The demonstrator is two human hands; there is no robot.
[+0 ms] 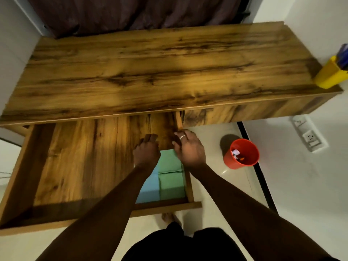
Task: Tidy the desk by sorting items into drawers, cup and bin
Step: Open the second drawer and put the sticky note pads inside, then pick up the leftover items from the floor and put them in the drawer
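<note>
Care is called for at the far edge of the flat green sheets (pixel 170 162), laid beside light blue ones (pixel 150 189) at the right end of the pulled-out wooden drawer (pixel 75 157); they are best squared into that corner. Left hand (pixel 146 151) and right hand (pixel 189 149) are curled there, but whether anything is pinched cannot be told. A yellow plastic cup (pixel 329 74) is set on the wood-grain desk top (pixel 150 72), and a red plastic bin (pixel 228 159) on the pale floor (pixel 212 134).

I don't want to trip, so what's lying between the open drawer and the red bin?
Only bare pale floor lies between the drawer and the red bin, seen in the head view.
</note>
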